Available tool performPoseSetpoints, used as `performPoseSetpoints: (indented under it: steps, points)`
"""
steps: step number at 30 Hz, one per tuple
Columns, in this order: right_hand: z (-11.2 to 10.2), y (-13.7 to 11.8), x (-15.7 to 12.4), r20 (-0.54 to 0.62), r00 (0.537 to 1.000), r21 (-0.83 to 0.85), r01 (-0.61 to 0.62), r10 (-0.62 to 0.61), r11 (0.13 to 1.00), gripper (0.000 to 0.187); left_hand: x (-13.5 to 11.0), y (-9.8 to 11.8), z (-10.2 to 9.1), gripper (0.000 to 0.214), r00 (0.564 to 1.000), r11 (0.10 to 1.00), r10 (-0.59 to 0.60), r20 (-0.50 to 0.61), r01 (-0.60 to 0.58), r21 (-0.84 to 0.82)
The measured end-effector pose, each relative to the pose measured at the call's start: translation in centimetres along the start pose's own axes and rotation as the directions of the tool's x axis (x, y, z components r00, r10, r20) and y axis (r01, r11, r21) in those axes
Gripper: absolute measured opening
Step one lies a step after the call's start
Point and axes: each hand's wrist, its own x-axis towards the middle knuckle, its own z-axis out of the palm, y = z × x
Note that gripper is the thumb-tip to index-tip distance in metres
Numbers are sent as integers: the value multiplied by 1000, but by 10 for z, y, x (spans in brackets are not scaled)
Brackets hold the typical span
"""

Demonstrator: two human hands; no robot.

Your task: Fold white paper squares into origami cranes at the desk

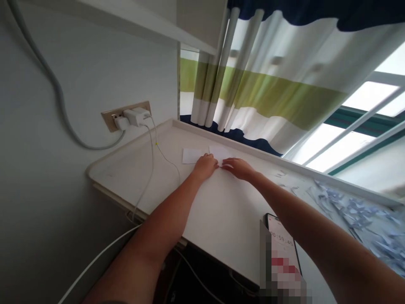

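Both my arms reach forward over a white table [221,211]. My left hand [206,164] lies palm down with fingers curled onto a small white sheet of paper [218,153] near the table's far edge. My right hand [237,166] rests flat beside it, fingertips pressing the same paper. A second white paper piece [190,156] lies just left of my left hand.
A phone [283,245] showing a timer lies at the near right. Several bluish paper scraps [354,211] are strewn at the right. A wall socket with white chargers [133,116] and trailing cables [152,164] is at the left. A striped curtain [268,88] hangs behind.
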Motion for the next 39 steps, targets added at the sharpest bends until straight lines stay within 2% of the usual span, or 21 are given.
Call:
performPoseSetpoints:
  steps: [5,7,9,11,13,14,15,17,18,19,20,22,26,31,34,35,39]
  points:
    - [-11,6,2,35,999,-31,21,-20,999,30,0,3,-4,17,999,999,29,-24,-30,-45]
    - [-15,4,4,27,999,-33,26,-25,999,30,-1,5,-8,22,998,998,18,-61,-22,-61]
    - [-21,1,5,-15,999,-18,41,-41,999,32,-2,6,-15,26,992,996,-9,-123,-1,-85]
    - [-28,-3,6,-123,992,42,46,-40,998,40,-4,7,-21,28,978,991,-45,-205,18,-131]
    - [-36,-6,4,-265,963,165,6,39,986,52,-6,11,-25,28,948,973,-92,-305,21,-228]
    - [-40,-7,1,-338,935,254,-19,107,967,58,-7,15,-25,22,895,889,-206,-396,2,-459]
    - [-45,-7,-4,-379,908,358,-33,178,933,61,-6,20,-25,23,866,847,-258,-429,-12,-532]
    - [-52,-7,-18,-392,853,566,-70,343,821,63,-4,33,-23,30,843,799,-300,-447,-34,-600]
    - [-56,-6,-28,-367,833,661,-79,414,746,63,-2,41,-20,30,839,756,-324,-438,-49,-652]
    - [-60,-5,-39,-323,829,744,-75,456,664,61,1,51,-18,27,844,605,-389,-368,-67,-794]
    - [-63,-3,-51,-276,840,810,-59,467,584,59,4,60,-16,27,867,488,-406,-289,-62,-871]
    - [-68,2,-79,-274,855,874,30,440,486,57,11,80,-10,32,910,365,-375,-179,-32,-930]
    - [-65,19,-134,-324,771,912,100,547,399,53,22,120,5,36,970,353,-236,-59,29,-935]
    - [-38,43,-190,-300,633,941,74,714,330,48,30,157,38,36,996,338,-74,58,80,-938]
    - [-20,54,-211,-273,595,955,74,756,286,51,32,166,58,40,994,330,-6,108,104,-938]
    - [-14,56,-214,-265,595,958,70,759,279,52,33,167,63,40,992,331,12,122,112,-937]
    - [1,57,-219,-275,589,941,5,760,337,49,33,163,76,45,983,305,49,178,155,-940]
